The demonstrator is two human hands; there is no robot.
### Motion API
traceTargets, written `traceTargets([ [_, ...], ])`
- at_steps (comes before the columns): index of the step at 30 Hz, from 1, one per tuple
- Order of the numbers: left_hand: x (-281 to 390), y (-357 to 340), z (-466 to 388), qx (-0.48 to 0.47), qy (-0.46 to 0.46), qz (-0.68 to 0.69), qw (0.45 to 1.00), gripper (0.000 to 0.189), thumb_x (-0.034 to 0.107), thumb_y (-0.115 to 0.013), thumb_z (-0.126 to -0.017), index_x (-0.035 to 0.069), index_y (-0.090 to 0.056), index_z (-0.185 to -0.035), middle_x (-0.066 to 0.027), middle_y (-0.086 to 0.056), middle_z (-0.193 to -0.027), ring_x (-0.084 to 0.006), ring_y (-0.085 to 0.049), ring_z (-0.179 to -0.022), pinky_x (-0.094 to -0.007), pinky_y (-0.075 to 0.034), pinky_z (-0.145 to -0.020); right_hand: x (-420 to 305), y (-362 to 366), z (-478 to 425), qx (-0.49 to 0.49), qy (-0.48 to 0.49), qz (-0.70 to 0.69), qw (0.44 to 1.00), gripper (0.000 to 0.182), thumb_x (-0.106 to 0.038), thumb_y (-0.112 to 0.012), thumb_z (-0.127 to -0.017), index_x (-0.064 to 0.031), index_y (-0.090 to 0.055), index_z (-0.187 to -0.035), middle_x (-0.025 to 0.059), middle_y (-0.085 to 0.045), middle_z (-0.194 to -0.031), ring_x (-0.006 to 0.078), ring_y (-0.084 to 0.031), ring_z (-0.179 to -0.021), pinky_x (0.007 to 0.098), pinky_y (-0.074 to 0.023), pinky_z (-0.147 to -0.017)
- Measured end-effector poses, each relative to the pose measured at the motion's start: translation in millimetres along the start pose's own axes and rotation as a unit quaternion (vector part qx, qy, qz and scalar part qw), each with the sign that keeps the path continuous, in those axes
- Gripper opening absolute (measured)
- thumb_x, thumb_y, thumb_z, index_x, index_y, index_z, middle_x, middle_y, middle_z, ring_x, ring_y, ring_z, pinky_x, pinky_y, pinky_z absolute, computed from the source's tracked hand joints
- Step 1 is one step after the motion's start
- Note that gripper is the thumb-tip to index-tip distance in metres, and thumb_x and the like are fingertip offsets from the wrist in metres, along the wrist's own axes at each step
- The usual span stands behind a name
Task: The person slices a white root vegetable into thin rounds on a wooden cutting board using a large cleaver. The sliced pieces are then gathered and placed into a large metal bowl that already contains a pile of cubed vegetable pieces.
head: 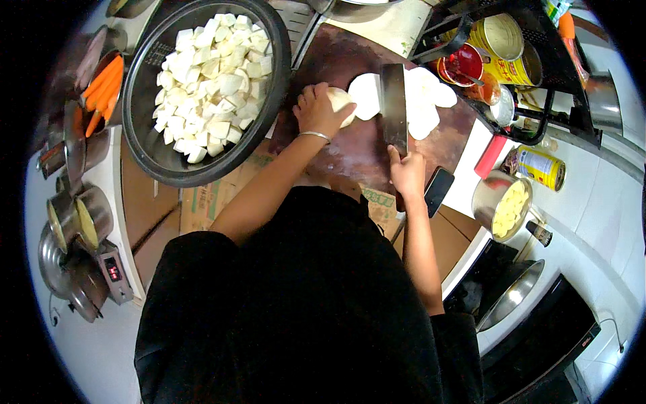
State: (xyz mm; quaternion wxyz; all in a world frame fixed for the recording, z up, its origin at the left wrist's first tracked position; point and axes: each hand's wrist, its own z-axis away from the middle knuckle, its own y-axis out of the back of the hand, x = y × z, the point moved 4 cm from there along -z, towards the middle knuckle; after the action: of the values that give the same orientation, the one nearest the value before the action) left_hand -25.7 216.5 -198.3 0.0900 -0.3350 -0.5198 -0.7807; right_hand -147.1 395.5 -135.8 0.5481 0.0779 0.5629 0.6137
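Observation:
My left hand (315, 113), with a bangle at its wrist, grips a peeled piece of white radish (342, 105) on a dark reddish-brown cutting board (343, 154). A broad-bladed cleaver (393, 103) is held by its handle in my right hand (410, 174). Its blade points away from me and hides part of the cut radish behind it. One round white slice (364, 97) lies between the gripped piece and the blade. Several more slices (424, 108) overlap to the right of the cleaver.
Left of the board stands a black basin (132, 108) of white radish chunks (217, 86). A smartphone (439, 188) lies by my right wrist. Beyond are a black basket (547, 108) of cans and jars, a metal pot (487, 199) of pale yellow pieces, and carrots (105, 83) at far left.

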Motion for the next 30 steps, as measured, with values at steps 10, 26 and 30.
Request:
traceTargets([
  [10,-76.2,4.5,34.0,-0.051,0.021,0.208,0.977,0.051,0.021,-0.063,-0.08,0.006,-0.046,-0.126,-0.0211,-0.049,-0.118,-0.0361,-0.049,-0.111,-0.043,-0.04,-0.096,-43.4,-27.0,36.6,-0.072,0.033,0.071,0.994,0.02,-0.016,-0.059,-0.086,0.0025,-0.065,-0.085,0.0264,-0.061,-0.074,0.044,-0.061,-0.074,0.049,-0.0493,-0.067],
  [26,-76.2,-18.2,38.3,-0.013,-0.026,0.216,0.976,0.034,0.01,-0.064,-0.083,0.004,-0.051,-0.114,-0.012,-0.06,-0.104,-0.0256,-0.061,-0.092,-0.0358,-0.049,-0.082,-44.0,-39.3,28.3,-0.048,0.066,0.125,0.989,0.026,-0.016,-0.062,-0.083,0.0079,-0.062,-0.074,0.0301,-0.059,-0.072,0.0462,-0.06,-0.072,0.049,-0.05,-0.065],
  [30,-77.4,-18.8,36.5,-0.011,-0.032,0.243,0.969,0.029,0.012,-0.065,-0.083,0.003,-0.052,-0.107,-0.0133,-0.06,-0.1,-0.0274,-0.06,-0.089,-0.0362,-0.049,-0.08,-23.2,-70.1,7.6,-0.042,0.068,0.136,0.988,0.026,-0.019,-0.061,-0.084,0.0054,-0.064,-0.077,0.0295,-0.06,-0.073,0.0463,-0.06,-0.072,0.0498,-0.0498,-0.065],
])
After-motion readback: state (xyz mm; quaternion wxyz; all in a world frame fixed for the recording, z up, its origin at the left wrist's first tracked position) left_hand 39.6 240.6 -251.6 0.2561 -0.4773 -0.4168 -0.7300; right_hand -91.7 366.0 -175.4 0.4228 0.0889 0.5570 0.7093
